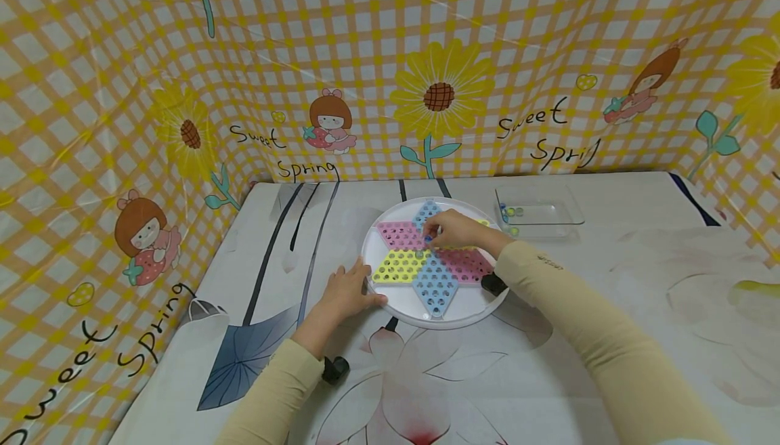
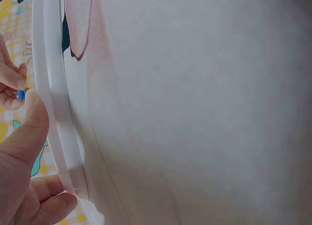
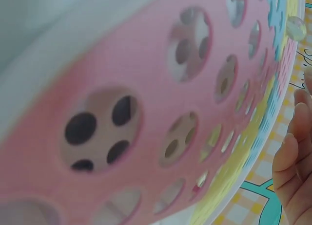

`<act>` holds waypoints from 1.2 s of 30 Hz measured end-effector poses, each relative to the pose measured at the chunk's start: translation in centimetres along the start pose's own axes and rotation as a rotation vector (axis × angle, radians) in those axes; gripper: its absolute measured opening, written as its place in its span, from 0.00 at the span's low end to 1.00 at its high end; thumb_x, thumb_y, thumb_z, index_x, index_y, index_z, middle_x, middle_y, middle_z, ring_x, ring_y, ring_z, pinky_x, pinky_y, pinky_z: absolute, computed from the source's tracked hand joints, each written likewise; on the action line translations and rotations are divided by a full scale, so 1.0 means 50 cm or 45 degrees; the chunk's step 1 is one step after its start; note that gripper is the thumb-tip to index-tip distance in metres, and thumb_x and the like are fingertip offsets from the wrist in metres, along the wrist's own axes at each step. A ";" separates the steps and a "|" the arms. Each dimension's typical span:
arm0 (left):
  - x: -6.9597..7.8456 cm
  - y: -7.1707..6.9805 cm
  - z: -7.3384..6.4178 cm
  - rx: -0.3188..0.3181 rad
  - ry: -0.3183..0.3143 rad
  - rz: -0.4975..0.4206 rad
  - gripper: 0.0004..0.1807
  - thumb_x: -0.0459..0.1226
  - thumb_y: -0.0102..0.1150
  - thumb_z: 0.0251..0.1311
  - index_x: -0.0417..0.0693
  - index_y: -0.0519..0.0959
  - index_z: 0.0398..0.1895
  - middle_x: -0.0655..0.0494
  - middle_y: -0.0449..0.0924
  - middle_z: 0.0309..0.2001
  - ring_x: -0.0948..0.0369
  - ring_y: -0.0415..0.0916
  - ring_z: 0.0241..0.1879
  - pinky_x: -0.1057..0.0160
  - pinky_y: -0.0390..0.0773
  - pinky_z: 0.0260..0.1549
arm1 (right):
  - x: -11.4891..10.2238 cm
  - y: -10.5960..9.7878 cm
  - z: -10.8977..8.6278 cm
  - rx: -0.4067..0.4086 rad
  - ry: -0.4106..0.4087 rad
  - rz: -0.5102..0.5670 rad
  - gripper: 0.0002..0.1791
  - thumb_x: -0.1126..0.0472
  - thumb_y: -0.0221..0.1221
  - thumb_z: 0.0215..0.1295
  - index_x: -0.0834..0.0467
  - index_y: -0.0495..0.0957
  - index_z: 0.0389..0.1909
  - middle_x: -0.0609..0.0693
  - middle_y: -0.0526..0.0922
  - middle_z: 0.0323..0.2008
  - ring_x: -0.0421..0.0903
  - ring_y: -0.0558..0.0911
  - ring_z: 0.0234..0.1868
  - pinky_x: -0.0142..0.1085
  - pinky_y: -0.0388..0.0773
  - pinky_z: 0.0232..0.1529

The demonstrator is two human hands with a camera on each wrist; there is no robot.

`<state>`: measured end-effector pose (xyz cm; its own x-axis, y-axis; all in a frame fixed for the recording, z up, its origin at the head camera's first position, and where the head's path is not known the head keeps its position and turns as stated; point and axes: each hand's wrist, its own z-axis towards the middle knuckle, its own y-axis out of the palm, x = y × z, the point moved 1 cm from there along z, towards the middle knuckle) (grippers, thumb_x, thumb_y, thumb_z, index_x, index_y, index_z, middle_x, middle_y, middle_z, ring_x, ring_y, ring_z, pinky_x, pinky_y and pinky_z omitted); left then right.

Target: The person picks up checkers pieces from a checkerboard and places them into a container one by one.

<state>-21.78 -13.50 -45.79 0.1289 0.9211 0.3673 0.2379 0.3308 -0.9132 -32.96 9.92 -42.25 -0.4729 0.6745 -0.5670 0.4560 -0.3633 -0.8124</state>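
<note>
A round white Chinese checkers board (image 1: pixel 390 296) lies on the table, its star of pink, yellow and blue holed fields facing up. My left hand (image 1: pixel 347 290) rests at its left rim with thumb and fingers spread; in the left wrist view the thumb (image 2: pixel 30 125) touches the white rim (image 2: pixel 53 88). Over the middle of the star, my right hand (image 1: pixel 460 229) pinches a blue marble (image 1: pixel 428 238), seen again as a blue marble (image 2: pixel 21 94) in the left wrist view. A clear marble (image 1: pixel 419 254) sits near the star's centre, also visible as a clear marble (image 3: pixel 296 28) from the right wrist.
Behind the board to the right stands a clear plastic box (image 1: pixel 560 215) with several marbles (image 1: pixel 510 213) at its left end. A checked cloth (image 1: pixel 365 45) hangs behind the table. The flower-printed tablecloth (image 1: pixel 487 391) covers the tabletop.
</note>
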 end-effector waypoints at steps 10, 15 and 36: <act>0.003 -0.001 -0.002 0.002 -0.006 0.006 0.42 0.56 0.62 0.48 0.42 0.64 0.63 0.45 0.51 0.70 0.37 0.53 0.64 0.43 0.53 0.63 | 0.012 -0.018 -0.019 0.062 -0.063 0.029 0.10 0.67 0.59 0.55 0.64 0.78 0.39 0.52 0.79 0.33 0.47 0.76 0.36 0.39 0.74 0.39; 0.003 0.000 -0.003 0.000 -0.010 0.003 0.42 0.56 0.62 0.48 0.42 0.64 0.63 0.45 0.51 0.70 0.37 0.52 0.64 0.43 0.53 0.63 | 0.019 -0.029 -0.026 0.097 -0.086 0.019 0.10 0.66 0.60 0.56 0.63 0.77 0.39 0.51 0.79 0.33 0.46 0.75 0.34 0.37 0.74 0.37; 0.005 -0.002 -0.007 -0.004 -0.009 -0.001 0.42 0.56 0.62 0.49 0.43 0.64 0.63 0.45 0.51 0.70 0.37 0.52 0.64 0.43 0.53 0.63 | 0.039 -0.107 -0.084 0.203 -0.045 0.070 0.08 0.67 0.59 0.56 0.62 0.75 0.37 0.53 0.78 0.33 0.46 0.74 0.30 0.34 0.72 0.30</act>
<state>-21.42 -13.38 -45.55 0.1215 0.9224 0.3667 0.2412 0.3310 -0.9123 -33.16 15.87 -38.42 -0.4781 0.6287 -0.6134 0.3581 -0.4981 -0.7897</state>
